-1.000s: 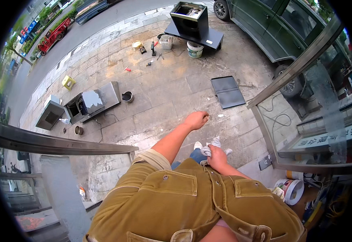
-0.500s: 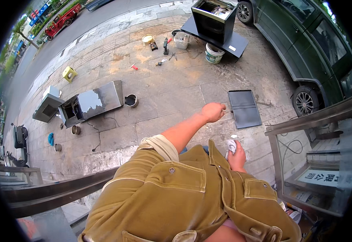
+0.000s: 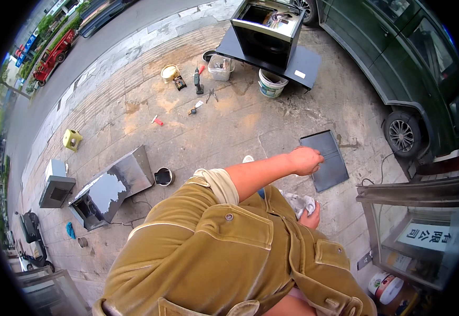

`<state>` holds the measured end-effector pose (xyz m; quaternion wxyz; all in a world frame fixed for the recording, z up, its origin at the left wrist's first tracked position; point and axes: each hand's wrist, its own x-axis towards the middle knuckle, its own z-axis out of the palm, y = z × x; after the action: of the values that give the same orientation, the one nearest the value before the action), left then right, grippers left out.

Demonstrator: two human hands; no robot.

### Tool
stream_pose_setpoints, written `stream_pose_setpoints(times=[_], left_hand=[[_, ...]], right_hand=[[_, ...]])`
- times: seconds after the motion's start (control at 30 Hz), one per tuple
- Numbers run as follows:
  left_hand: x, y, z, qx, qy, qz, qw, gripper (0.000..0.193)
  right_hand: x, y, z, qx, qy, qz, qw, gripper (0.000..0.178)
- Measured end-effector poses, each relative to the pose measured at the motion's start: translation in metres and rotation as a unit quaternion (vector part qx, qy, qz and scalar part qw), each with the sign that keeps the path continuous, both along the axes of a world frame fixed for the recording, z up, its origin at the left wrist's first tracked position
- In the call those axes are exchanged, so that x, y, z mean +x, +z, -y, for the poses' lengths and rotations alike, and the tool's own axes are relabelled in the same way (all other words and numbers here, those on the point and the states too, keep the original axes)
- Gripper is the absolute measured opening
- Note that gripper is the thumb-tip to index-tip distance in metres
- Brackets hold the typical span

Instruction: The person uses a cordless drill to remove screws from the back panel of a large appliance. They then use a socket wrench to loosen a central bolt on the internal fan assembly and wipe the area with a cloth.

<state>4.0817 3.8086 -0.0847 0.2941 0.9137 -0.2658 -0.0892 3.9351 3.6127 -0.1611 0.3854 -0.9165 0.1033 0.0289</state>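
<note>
My left arm reaches across to the right with its sleeve rolled up. My left hand (image 3: 306, 160) is closed, its fingers bent over the near left part of a dark flat panel (image 3: 330, 171) lying on the paving. Whether the fingertips touch the panel or pinch something small, I cannot make out. Close to my body, my right hand (image 3: 310, 217) grips a crumpled white-grey cloth (image 3: 299, 203), partly hidden by my brown jacket. A pale shoe tip (image 3: 248, 159) shows beyond my left forearm.
A grey metal housing (image 3: 114, 185) lies at left beside a small pot (image 3: 163, 177). Farther off are a cordless drill (image 3: 198, 81), pliers (image 3: 211, 95), a clear tub (image 3: 221, 68) and a black appliance (image 3: 266, 37) on a board over a bucket (image 3: 272, 84). A green car (image 3: 398, 68) stands right.
My left hand has moved right and now overlaps the dark panel. The right hand still has the cloth. The whole view has turned, shifting the left-side things downward.
</note>
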Motion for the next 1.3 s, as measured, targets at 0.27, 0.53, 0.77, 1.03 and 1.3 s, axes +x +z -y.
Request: stream_pose_setpoints(times=[0.27, 0.53, 0.77, 1.03, 1.3], left_hand=[[0.131, -0.133, -0.335, 0.034, 0.324, -0.024, 0.945, 0.026], [0.077, -0.262, -0.609, 0.111, 0.488, -0.273, 0.822, 0.029], [0.146, -0.241, -0.723, 0.008, 0.547, -0.330, 0.770, 0.027], [0.261, -0.334, -0.821, 0.101, 0.467, -0.319, 0.819, 0.027], [0.471, -0.565, -0.874, 0.230, 0.494, -0.260, 0.797, 0.042]], right_hand=[[0.191, -0.030, -0.125, -0.021, -0.022, -0.002, 1.000, 0.049], [0.303, -0.116, -0.235, -0.038, -0.120, -0.006, 0.992, 0.047], [0.502, -0.090, -0.417, -0.057, 0.181, -0.101, 0.977, 0.043], [0.665, -0.232, -0.551, 0.010, 0.251, -0.124, 0.960, 0.049], [0.709, -0.432, -0.586, 0.028, 0.288, -0.096, 0.952, 0.060]])
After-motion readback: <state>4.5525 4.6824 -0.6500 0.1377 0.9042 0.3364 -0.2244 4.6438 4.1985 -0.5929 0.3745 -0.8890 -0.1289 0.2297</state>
